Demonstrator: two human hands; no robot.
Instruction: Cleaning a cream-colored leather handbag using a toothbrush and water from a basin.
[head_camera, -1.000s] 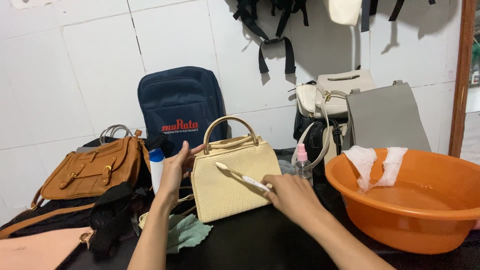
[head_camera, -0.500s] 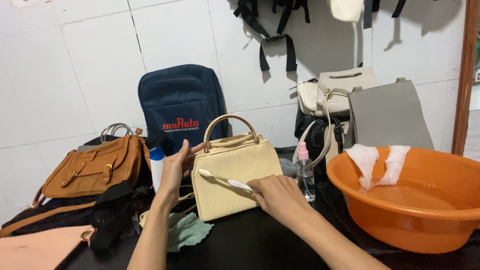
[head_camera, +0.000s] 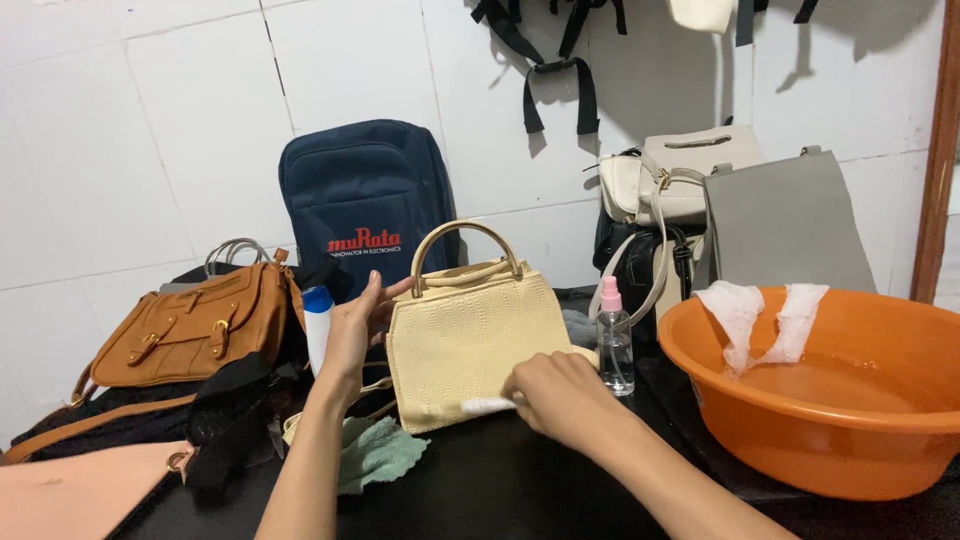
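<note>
A cream-yellow handbag (head_camera: 465, 335) with a tan arched handle stands upright on the black table (head_camera: 520, 480). My left hand (head_camera: 355, 330) steadies its left side, fingers spread against the bag. My right hand (head_camera: 560, 398) grips a white toothbrush (head_camera: 485, 405) whose head lies blurred against the bag's lower front edge.
An orange basin (head_camera: 800, 400) with water and white cloths over its rim stands at the right. A small spray bottle (head_camera: 612, 340) with a pink top stands beside the bag. A brown bag (head_camera: 190, 330), a navy backpack (head_camera: 365, 210), a green cloth (head_camera: 375, 450) and grey and cream bags are around.
My right hand has swept the toothbrush down the bag's front, from the middle to the lower edge. The left hand has stayed on the bag's side.
</note>
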